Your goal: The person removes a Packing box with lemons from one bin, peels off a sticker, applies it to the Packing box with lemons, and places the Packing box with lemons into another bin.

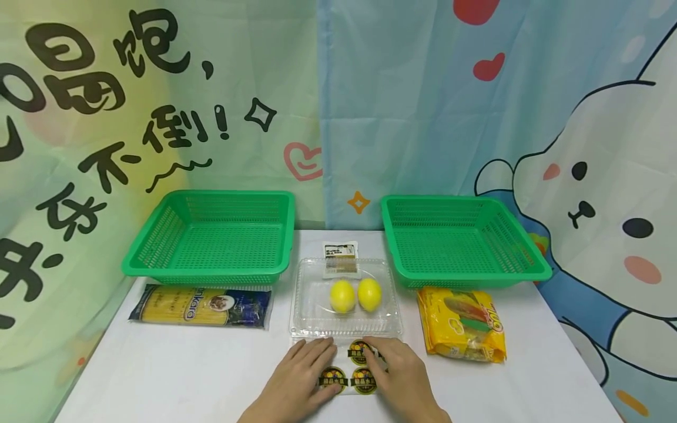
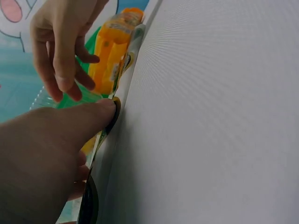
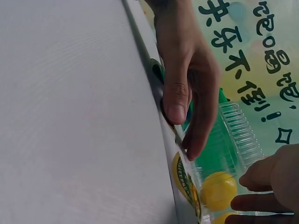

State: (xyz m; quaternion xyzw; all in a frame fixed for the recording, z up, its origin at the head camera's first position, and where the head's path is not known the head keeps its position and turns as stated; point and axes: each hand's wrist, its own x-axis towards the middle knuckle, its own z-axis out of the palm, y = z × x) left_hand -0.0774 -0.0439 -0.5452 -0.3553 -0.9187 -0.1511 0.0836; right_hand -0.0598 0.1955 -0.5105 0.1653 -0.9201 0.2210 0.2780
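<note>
At six o'clock on the white table (image 1: 158, 376): clear sheet of round black-and-gold stickers (image 1: 355, 369), pinned between flat left hand (image 1: 300, 382) at nine and right hand (image 1: 404, 382) at three, fingers spread.

White table (image 1: 158, 376); cartoon curtains (image 1: 423, 117)

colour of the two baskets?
Both baskets are green mesh plastic; the head view shows it best.

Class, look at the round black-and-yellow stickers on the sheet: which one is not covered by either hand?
The top round black-and-yellow sticker, lying between the left hand and right hand; both lower stickers are partly covered.
</note>
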